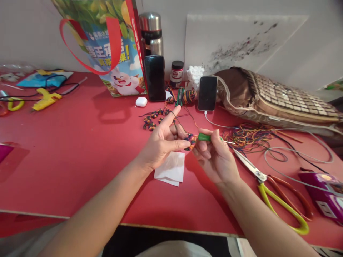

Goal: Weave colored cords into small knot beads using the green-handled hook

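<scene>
Pinching the multicoloured yarn piece at its thumb tip, the left hand extends its index finger; the right hand grips a green-handled hook, its long axis running crosswise between the hands; the piece lies between both, touching the left; white paper lies below the left hand, scissors beside the right.
</scene>
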### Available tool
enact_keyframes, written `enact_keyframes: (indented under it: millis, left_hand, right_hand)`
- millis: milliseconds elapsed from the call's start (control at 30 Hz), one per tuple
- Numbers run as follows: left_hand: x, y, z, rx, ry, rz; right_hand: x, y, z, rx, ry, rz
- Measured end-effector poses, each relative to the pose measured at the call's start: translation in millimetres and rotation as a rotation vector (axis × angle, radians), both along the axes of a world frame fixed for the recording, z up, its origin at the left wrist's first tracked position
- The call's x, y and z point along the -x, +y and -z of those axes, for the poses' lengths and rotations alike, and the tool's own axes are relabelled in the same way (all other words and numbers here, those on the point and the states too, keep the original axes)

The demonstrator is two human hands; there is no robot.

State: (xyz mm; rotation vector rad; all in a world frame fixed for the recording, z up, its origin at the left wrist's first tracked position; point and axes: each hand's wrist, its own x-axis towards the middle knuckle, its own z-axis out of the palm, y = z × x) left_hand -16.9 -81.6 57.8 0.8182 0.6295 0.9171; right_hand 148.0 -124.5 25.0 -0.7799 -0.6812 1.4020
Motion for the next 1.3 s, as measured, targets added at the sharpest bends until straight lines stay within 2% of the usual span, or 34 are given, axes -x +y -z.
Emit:
enact_keyframes:
  millis: [300, 600, 1300]
  left_hand:
    - [2, -4, -5.4, -0.115, 0.080, 0.087]
    - [3, -5, -8.7, -0.139, 0.132, 0.223]
    - [2, -6, -7.2, -0.159, 0.210, 0.166]
  right_hand:
    - [-16, 8, -5.0, 0.005, -0.060, -0.062]
    - [-24, 8, -11.6, 0.031, -0.131, -0.010]
    - [-28, 6, -14.8, -0.071, -0.226, 0.111]
